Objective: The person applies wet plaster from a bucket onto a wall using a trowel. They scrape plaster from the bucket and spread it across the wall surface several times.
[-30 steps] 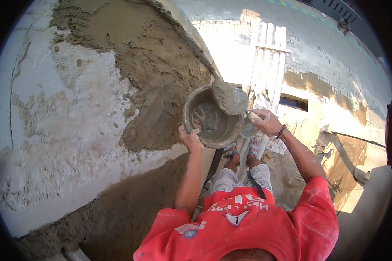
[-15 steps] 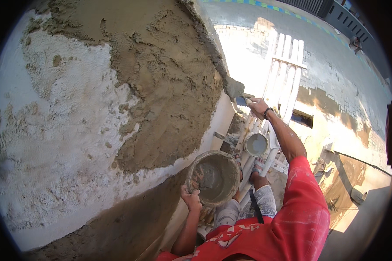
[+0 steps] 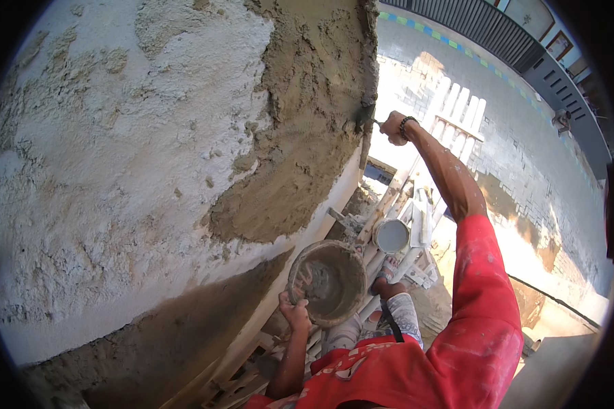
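Note:
My left hand grips the rim of a round mortar bucket, tilted in front of my legs. Grey wet mortar lies inside it. My right hand is closed around the handle of a trowel. Its blade, seen nearly edge-on, is against the wall's right-hand corner, at the brown wet mortar coat. That coat covers the strip beside the corner, with a ragged border against the rough white wall.
Below my right arm stands a small pail of greyish liquid, among poles and white boards near my feet. Long white slats lie beyond, over paving. A distant person is near a dark gate.
My right hand has raised the trowel along the corner, from the coat's lower edge to a higher spot. The view has shifted left. My left hand still holds the bucket.

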`<state>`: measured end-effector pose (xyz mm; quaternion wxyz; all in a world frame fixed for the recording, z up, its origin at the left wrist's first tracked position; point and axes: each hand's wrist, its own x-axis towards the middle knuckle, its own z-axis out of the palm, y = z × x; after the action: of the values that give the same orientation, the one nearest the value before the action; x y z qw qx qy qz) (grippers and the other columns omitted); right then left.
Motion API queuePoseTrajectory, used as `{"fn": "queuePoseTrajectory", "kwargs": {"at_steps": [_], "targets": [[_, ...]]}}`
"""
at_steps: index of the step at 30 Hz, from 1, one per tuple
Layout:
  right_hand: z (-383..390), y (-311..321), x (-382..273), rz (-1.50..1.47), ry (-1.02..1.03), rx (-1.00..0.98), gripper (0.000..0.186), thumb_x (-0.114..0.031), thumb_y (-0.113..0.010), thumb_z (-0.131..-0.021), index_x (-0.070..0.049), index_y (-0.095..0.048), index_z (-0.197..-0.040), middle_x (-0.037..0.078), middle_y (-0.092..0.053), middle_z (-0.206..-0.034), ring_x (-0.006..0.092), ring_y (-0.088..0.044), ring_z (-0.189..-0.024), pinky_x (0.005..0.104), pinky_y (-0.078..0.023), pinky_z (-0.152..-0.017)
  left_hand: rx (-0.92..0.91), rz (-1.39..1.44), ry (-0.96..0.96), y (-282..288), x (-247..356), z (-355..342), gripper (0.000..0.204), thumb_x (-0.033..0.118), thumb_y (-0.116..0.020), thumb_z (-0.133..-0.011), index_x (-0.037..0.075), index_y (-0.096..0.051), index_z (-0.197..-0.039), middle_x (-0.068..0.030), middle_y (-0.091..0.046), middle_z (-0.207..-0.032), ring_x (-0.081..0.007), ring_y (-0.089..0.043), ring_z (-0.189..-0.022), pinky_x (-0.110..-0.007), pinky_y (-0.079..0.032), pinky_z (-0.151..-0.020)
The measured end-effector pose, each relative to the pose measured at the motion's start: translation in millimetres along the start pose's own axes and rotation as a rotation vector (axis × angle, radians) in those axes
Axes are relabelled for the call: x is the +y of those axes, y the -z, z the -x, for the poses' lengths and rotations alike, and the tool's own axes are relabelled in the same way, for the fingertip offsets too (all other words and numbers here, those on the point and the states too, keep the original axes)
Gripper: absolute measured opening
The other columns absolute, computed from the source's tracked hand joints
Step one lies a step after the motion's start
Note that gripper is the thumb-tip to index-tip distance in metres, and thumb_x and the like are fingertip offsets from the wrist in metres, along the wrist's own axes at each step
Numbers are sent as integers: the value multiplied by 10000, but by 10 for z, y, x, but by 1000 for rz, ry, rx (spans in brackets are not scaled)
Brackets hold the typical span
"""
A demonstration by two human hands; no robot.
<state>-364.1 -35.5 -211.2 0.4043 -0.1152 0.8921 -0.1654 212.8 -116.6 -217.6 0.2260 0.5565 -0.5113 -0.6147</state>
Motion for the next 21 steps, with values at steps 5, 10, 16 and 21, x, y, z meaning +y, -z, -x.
{"fn": "queuePoseTrajectory", "kwargs": {"at_steps": [5, 10, 16, 21], "targets": [[122, 153, -201, -230, 19, -43, 200, -118, -588, -830, 52, -599, -723, 158, -616, -685, 245, -618, -631, 407, -492, -475, -4, 65, -20, -17, 62, 69, 401, -137, -552, -590, 30, -503, -951, -30, -552, -944, -164, -548, -861, -277, -431, -833], [89, 365, -429, -176, -32, -110, 81, -16, -509, -788, 20, -578, -766, 177, -603, -718, 272, -617, -594, 381, -520, -459, 8, 53, -13, 64, -22, 20, 409, -134, -548, -580, 32, -504, -951, -26, -546, -932, -165, -544, -853, -275, -428, -837], [288, 567, -836, -332, -86, -91, 96, -2, -472, -761, -45, -488, -677, 93, -493, -609, 196, -498, -451, 345, -467, -372, 1, 49, 13, 135, -40, -21, 434, -139, -542, -578, 30, -504, -976, -36, -559, -947, -174, -555, -874, -291, -442, -844], [507, 928, -1050, -203, -12, -177, 174, -1, -456, -724, -57, -441, -559, 102, -445, -521, 220, -501, -379, 337, -445, -320, 11, 64, 13, 168, 19, -36, 445, -152, -536, -577, 30, -504, -981, -43, -569, -965, -176, -558, -878, -308, -452, -844]]}}
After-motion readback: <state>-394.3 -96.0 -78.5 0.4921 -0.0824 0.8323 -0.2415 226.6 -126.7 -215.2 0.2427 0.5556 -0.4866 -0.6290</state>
